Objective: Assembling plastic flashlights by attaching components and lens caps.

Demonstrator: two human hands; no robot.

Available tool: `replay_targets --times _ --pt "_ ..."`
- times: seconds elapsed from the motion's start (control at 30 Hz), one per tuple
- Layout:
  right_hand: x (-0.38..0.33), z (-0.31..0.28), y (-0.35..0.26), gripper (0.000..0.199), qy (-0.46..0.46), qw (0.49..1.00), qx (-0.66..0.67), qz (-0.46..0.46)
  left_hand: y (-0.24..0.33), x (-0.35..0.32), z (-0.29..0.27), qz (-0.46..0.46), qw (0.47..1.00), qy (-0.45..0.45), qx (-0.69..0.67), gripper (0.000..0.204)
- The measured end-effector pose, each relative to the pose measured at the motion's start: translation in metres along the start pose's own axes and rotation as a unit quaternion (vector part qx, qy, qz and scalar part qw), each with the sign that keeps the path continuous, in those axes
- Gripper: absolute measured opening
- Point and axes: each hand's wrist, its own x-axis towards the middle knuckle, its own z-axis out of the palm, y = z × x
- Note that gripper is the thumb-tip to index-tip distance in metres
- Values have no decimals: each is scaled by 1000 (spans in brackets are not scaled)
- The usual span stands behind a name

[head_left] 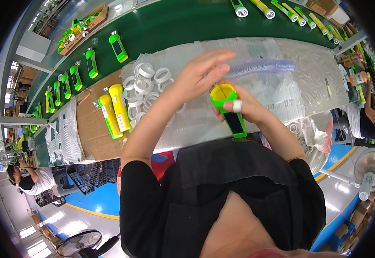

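Note:
My right hand (249,106) is closed around a green and yellow flashlight body (234,122) with a dark panel on its side. Its wide yellow mouth faces up and away from me, and a thin dark line, perhaps a wire, shows inside. A white band wraps my right thumb. Just above that mouth is my left hand (200,75), its fingers stretched out and the thumb apart from them; I see nothing held in it. Beyond both hands lies a row of nested clear plastic discs (260,67). Loose white rings (143,85) are heaped left of my left forearm.
Two yellow flashlights (119,107) lie on cardboard (95,129) at the left. Green flashlight bodies (91,63) stand along the green conveyor belt (174,28), with finished-looking flashlights (268,13) at the far right. A carton of parts (84,28) sits beyond. Other people work at both sides.

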Motion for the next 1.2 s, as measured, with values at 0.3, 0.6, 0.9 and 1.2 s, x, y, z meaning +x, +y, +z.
replay_targets --times 0.3,0.6,0.9,1.2 --pt "-11 29 11 44 70 993 -54 -83 30 -44 11 -24 999 -19 -40 44" --pt "-24 8 13 35 224 967 42 -112 -1 -28 43 -73 996 46 22 39" --pt "-45 -10 4 51 264 958 12 -110 -77 -35 59 -151 962 -60 222 56" --pt "-29 7 -5 43 191 978 2 -82 22 -33 28 -49 992 -59 99 35"
